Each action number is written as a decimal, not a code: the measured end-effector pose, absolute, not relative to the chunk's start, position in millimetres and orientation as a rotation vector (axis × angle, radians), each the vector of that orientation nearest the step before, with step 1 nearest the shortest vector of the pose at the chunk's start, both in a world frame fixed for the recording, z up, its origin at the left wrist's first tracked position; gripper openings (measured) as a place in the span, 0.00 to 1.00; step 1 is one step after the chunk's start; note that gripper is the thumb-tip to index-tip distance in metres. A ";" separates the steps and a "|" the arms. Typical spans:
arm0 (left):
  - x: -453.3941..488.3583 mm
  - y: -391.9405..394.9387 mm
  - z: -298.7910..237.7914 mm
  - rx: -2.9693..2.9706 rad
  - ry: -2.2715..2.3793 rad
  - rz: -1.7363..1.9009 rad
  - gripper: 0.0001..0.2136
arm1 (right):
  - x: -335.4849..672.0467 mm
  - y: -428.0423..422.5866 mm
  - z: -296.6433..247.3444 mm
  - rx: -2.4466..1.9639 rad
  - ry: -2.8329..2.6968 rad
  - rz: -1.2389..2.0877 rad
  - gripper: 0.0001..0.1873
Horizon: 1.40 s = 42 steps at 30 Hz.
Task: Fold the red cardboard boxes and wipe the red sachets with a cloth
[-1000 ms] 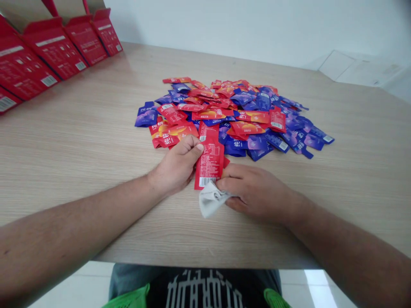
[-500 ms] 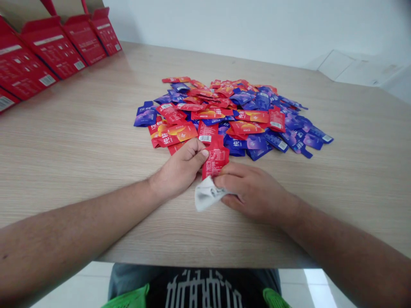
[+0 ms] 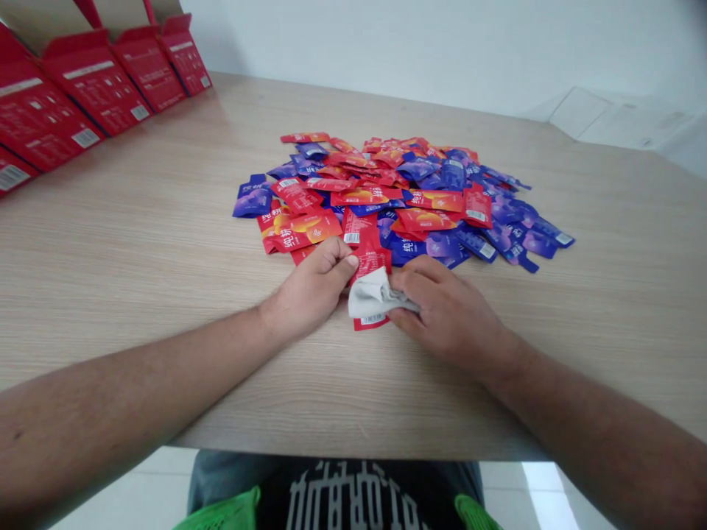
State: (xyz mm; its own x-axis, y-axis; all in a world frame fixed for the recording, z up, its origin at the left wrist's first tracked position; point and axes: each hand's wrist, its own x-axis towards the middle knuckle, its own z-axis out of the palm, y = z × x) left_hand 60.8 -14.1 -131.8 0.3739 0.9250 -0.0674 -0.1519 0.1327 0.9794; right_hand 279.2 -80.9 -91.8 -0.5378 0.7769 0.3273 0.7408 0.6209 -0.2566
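Between finger and thumb, my left hand (image 3: pixel 320 283) pinches the left side of a red sachet (image 3: pixel 371 260), its printed back facing up. My right hand (image 3: pixel 442 305) is closed on a crumpled whitish cloth (image 3: pixel 369 296), which lies across the middle of that sachet. The sachet's lower end with a barcode shows below the cloth; the rest of its middle is hidden. Just beyond my hands spreads a heap of red-orange sachets (image 3: pixel 309 227) and blue-purple sachets (image 3: pixel 442 244), overlapping one another.
Several open red cartons (image 3: pixel 96 92) stand in a row at the back left of the wooden table (image 3: pixel 138 243). A white wall (image 3: pixel 414 51) runs behind it. At the back right is a transparent sheet-like thing (image 3: pixel 618 118). The table's front edge is close to my body.
My right hand has moved the cloth up and slightly right over the sachet, uncovering its barcode end. The left hand keeps its pinch in nearly the same place.
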 end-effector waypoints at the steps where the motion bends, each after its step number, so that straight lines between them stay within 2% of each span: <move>1: 60.7 -14.3 -131.5 1.167 0.862 0.938 0.13 | 278.1 -81.4 -91.8 -1.171 -2.478 0.131 0.10; 4: 60.0 -14.6 -131.4 1.185 0.866 0.916 0.12 | 275.5 -82.3 -92.1 -1.038 -2.625 0.180 0.06; 8: 59.9 -14.4 -131.8 1.176 0.862 0.929 0.12 | 278.2 -80.4 -92.4 -1.153 -2.477 0.169 0.11; 13: 60.3 -14.9 -130.9 1.184 0.857 0.924 0.13 | 281.4 -77.9 -92.3 -0.995 -2.648 0.242 0.07; 18: 59.5 -15.4 -128.4 1.193 0.882 0.890 0.12 | 289.0 -72.7 -93.0 -1.145 -2.373 0.193 0.11; 22: 57.0 -15.5 -128.5 1.316 0.827 0.859 0.15 | 290.2 -72.4 -92.2 -1.052 -2.523 0.303 0.07; 27: 53.6 -16.6 -129.5 1.377 0.773 0.776 0.15 | 299.4 -64.4 -91.4 -1.171 -2.221 0.068 0.07; 31: 52.0 -17.2 -127.8 1.464 0.728 0.759 0.14 | 301.5 -62.2 -91.2 -1.099 -2.305 0.168 0.07; 35: 50.8 -17.4 -125.4 1.516 0.679 0.729 0.14 | 301.7 -62.0 -91.1 -1.176 -2.168 0.058 0.06; 42: 50.5 -17.1 -120.9 1.615 0.657 0.701 0.15 | 301.1 -62.3 -90.6 -1.171 -2.160 0.088 0.05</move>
State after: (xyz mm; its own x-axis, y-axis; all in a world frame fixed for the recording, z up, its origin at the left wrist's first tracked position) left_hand 50.5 -17.1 -120.9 0.6591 0.7472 0.0852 0.0360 -0.1445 0.9888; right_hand 301.1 -62.3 -90.6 -0.3725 0.7656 0.5245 0.7205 0.5947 -0.3565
